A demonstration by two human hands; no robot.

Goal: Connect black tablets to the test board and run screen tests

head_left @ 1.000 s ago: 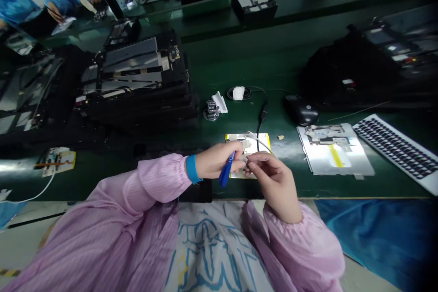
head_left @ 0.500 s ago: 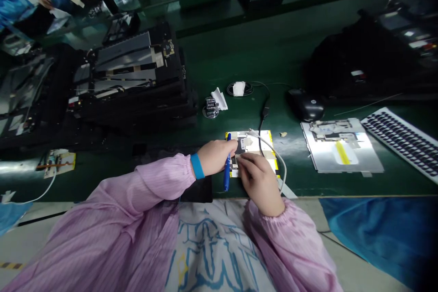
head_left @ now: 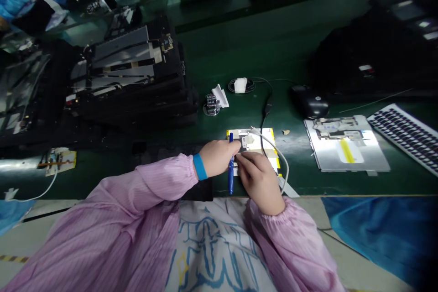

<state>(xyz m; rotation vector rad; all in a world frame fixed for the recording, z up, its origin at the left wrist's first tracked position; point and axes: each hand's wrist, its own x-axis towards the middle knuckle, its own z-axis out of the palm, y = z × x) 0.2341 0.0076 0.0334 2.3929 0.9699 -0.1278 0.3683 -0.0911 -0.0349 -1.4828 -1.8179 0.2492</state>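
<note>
Whereas both were raised before, left hand grips pen; right hand, grip unclear, rests on board.

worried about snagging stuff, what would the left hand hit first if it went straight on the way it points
Most likely the white cable looped over the small board; the left hand, gripping a blue pen, points right and slightly away. Depth is unclear.

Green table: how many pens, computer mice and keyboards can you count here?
blue pen, held in the left hand: 1
black mouse: 1
keyboard: 1
Total: 3
</note>
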